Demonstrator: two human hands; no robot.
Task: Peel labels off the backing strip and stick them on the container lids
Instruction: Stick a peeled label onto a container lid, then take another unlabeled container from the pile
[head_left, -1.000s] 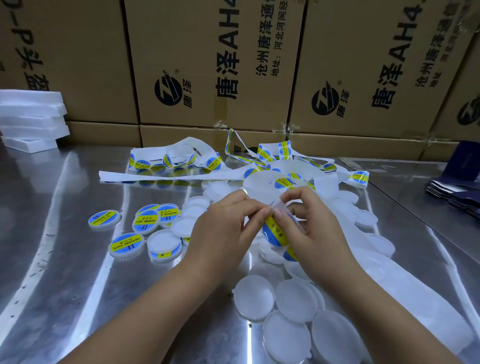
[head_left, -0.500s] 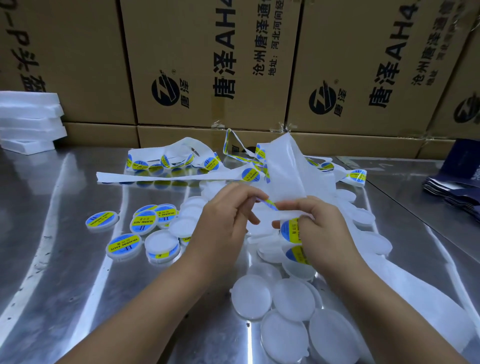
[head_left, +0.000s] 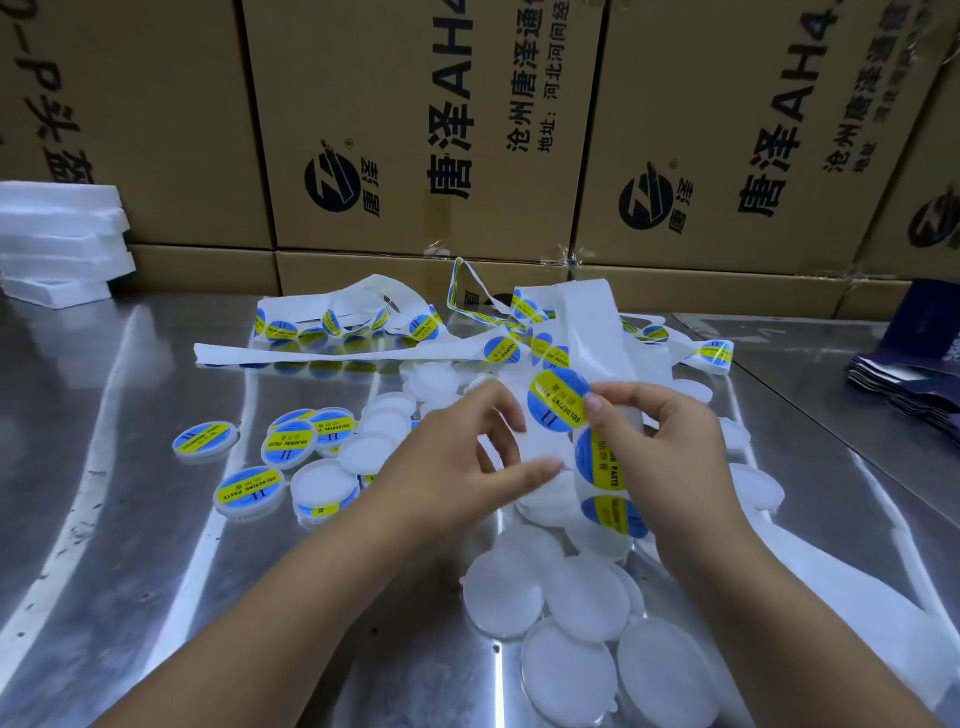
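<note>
My right hand (head_left: 675, 447) pinches the edge of a round blue-and-yellow label (head_left: 557, 400) by a fingertip, in front of the raised white backing strip (head_left: 587, 317). More labels on the strip (head_left: 602, 462) run under that hand. My left hand (head_left: 457, 462) hovers just left of the label. It is blurred, its fingers are loosely spread and its thumb points right, and it holds nothing that I can see. Blank translucent lids (head_left: 582, 603) lie piled below both hands. Labelled lids (head_left: 249, 486) sit to the left.
The metal table (head_left: 130, 545) ends at a wall of cardboard boxes (head_left: 415, 130). Tangled label strip (head_left: 337, 322) lies at the back. A stack of white foam trays (head_left: 57, 239) is far left. Dark blue pouches (head_left: 914, 374) are far right.
The label has come off the strip and now hangs from my right fingertip. My left hand has let go and drawn back to the left, and the strip stands higher.
</note>
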